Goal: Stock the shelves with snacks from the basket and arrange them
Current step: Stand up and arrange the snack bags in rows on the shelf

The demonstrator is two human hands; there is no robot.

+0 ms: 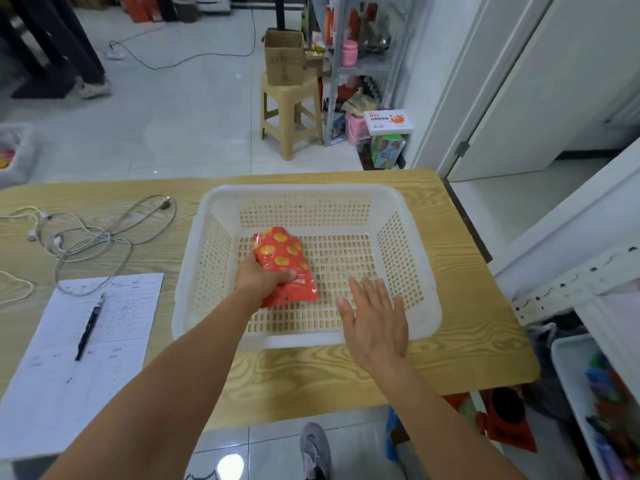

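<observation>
at the left of the tabletop (311, 375) lay a printed sheet (69, 368) with a black pen (88, 327) on it, and loose cables (97, 244) beyond. the white slotted basket (304, 190) held a single red snack bag (280, 251) with yellow spots, in its left half. my left hand (259, 280) gripped it, fingers curled round its middle and hiding part of it. its long axis ran away from me, the far end leaning left; the print was too blurred to read. my right hand (374, 323) lay flat and spread over the basket's near right, holding nothing; whether it touched i could not tell. at the far right a white bin (568, 368) of coloured packets was cut off.
</observation>
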